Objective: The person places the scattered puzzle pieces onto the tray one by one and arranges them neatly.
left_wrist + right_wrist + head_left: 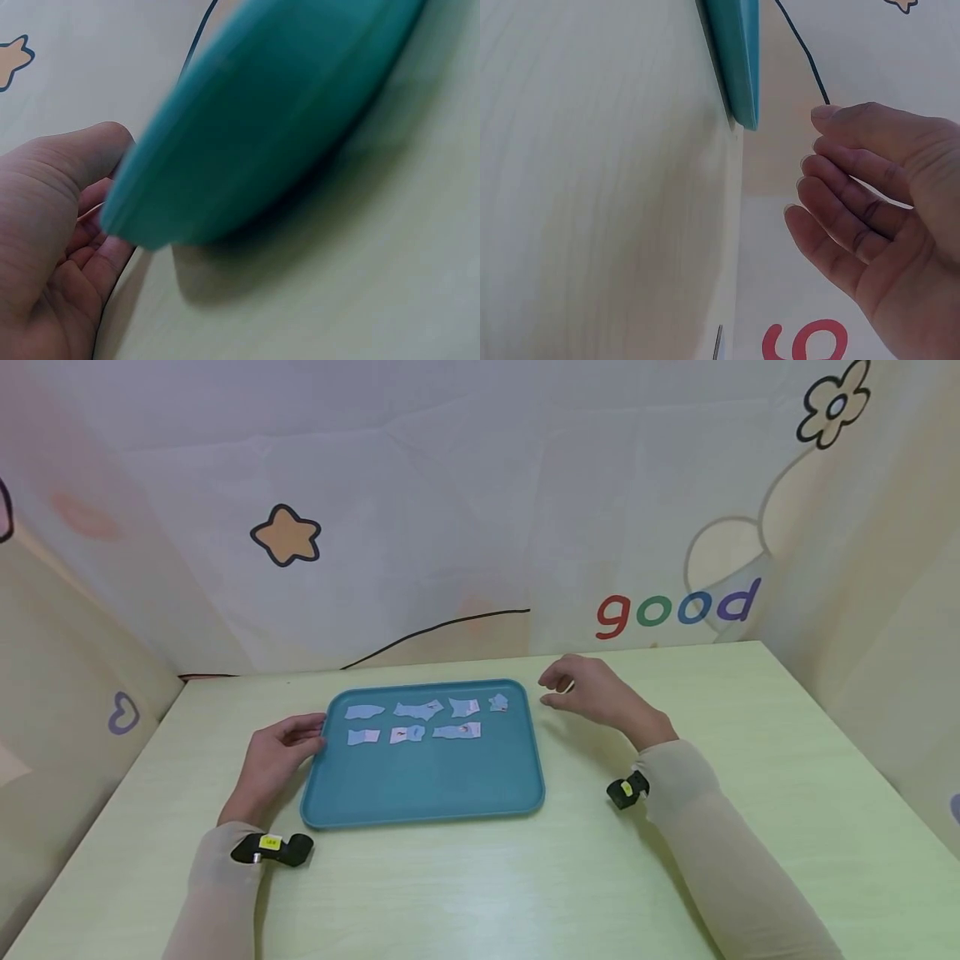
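A blue-green tray (420,785) lies on the table, with several torn bits of light-blue printed paper on it. Four fill its upper row, among them a long torn paper piece (418,710); below them is a shorter row with another paper piece (457,732). My left hand (276,758) grips the tray's left rim, thumb and fingers on either side of the edge in the left wrist view. Off the tray's upper right corner, my right hand (592,692) hovers with loosely bent fingers (829,255) and nothing in them.
The pale wooden table (465,893) reaches back to a printed cloth backdrop (450,527) with a star and the word "good". Cloth also hangs along both sides. A small black camera (273,847) is strapped to the left wrist, another black camera (627,789) to the right.
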`<action>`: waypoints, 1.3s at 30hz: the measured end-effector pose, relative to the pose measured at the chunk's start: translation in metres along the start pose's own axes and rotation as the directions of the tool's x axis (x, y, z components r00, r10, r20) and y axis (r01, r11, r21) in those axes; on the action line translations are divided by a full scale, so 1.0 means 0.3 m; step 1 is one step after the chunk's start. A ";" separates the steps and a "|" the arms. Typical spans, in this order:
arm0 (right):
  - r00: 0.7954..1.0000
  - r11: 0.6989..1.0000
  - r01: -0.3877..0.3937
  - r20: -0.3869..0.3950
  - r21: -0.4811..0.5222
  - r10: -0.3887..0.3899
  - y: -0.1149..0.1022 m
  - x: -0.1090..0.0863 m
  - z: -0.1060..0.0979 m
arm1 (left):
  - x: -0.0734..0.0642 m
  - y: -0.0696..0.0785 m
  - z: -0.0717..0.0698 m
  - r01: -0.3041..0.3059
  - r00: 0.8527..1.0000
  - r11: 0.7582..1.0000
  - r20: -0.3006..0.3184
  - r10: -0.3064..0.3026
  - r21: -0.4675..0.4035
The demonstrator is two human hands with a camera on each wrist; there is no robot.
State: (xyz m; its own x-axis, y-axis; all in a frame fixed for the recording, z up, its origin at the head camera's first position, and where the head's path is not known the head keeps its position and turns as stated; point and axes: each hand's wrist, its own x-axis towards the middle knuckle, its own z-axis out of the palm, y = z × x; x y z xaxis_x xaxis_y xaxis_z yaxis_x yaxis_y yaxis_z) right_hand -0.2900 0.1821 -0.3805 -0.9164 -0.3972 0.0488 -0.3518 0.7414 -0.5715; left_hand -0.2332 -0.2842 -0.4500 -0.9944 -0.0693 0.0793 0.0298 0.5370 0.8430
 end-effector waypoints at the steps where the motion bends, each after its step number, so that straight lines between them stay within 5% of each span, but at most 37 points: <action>1: 1.000 1.000 -0.003 -0.004 -0.004 0.003 0.004 -0.001 -0.002 | -0.001 -0.001 0.000 0.003 1.000 1.000 0.001 -0.003 -0.001; 39: 0.992 0.995 -0.094 -0.087 0.013 0.095 0.184 -0.044 -0.103 | -0.005 0.003 0.004 0.015 1.000 1.000 0.007 -0.015 -0.015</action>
State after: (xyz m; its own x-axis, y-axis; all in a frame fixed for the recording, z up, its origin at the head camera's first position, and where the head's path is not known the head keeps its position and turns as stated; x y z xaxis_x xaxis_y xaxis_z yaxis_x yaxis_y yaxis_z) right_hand -0.3032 0.2449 -0.3875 -0.9588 -0.2767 0.0651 -0.2614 0.7686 -0.5838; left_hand -0.2319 -0.2827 -0.4500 -0.9954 -0.0718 0.0627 0.0159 0.5235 0.8519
